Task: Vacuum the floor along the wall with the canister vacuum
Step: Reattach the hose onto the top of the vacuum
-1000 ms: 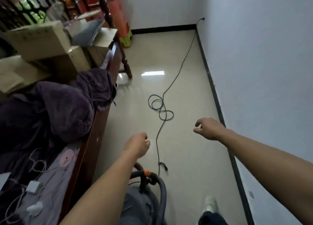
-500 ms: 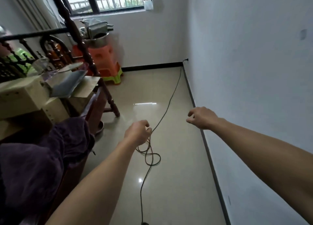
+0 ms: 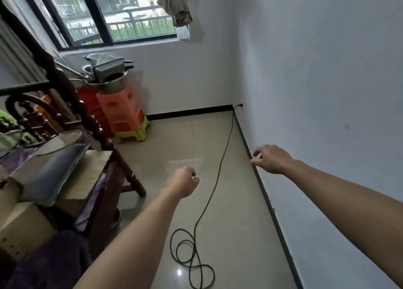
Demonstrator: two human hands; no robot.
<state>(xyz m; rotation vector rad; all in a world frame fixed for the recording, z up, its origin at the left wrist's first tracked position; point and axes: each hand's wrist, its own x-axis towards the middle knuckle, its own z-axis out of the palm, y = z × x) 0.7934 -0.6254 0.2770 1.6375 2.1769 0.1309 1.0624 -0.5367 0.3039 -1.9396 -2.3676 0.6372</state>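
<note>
Beige tiled floor (image 3: 239, 201) carries a black cord (image 3: 209, 199) trailing from the far corner: left of the cord crowd a box-laden bed frame (image 3: 122, 171) and stacked stools (image 3: 124, 114) topped with pots (image 3: 109, 75), then the left hand (image 3: 184, 181), fisted on nothing; right of it the right hand (image 3: 271, 159) hangs loose-fingered, empty, over the baseboard (image 3: 263, 192) of the white wall (image 3: 327, 92).

The cord (image 3: 209, 199) leaves view at the bottom edge.

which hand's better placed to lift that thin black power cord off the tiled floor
Left, probably: the left hand hovers right beside the thin black power cord, holding nothing; the right hand sits over the dark baseboard.
</note>
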